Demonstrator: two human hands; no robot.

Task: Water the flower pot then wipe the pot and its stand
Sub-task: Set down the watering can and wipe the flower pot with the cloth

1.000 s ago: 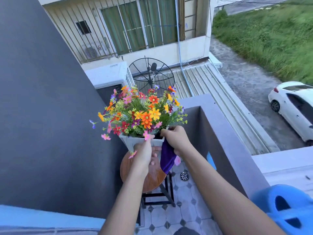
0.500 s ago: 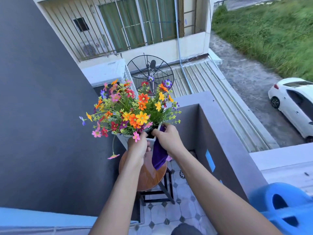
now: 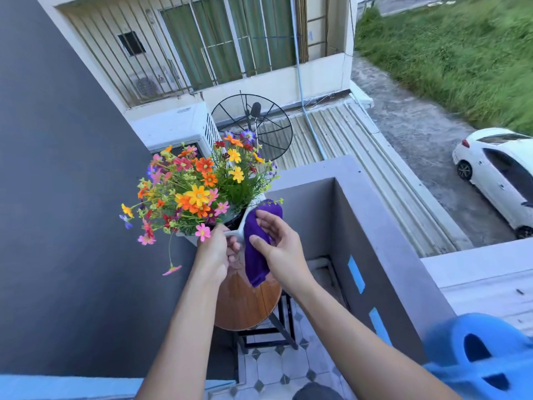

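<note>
**potwatcher:** Head cam, the only view here. Your left hand (image 3: 215, 256) is wrapped around the near corner of the white flower pot (image 3: 235, 232), fingers curled tight on the rim and wall, thumb side hidden behind the knuckles. The pot is tipped toward the dark grey wall (image 3: 57, 197), flowers (image 3: 199, 186) leaning out left, and it looks lifted off the round wooden stand (image 3: 245, 304), though the base is hidden so I can't swear to it.

**balconyguy:** And the right?

**potwatcher:** Your right hand (image 3: 281, 249) presses the purple cloth (image 3: 256, 246) flat against the pot's right side. Fingers are spread and only loosely bent, more a palm-and-fingertip press than a fist. The thumb lies over the lower part of the cloth, the other fingertips up near the rim. The cloth bunches over the rim at the top, and its tail hangs down below your palm, in front of the stand's top.

**balconyguy:** Where's the stand in all this?

**potwatcher:** Right under your hands, wood top on black metal legs, standing on the tiled floor (image 3: 277, 370) in the balcony corner. The blue watering can (image 3: 476, 362) sits bottom right, well apart from both hands.
</note>
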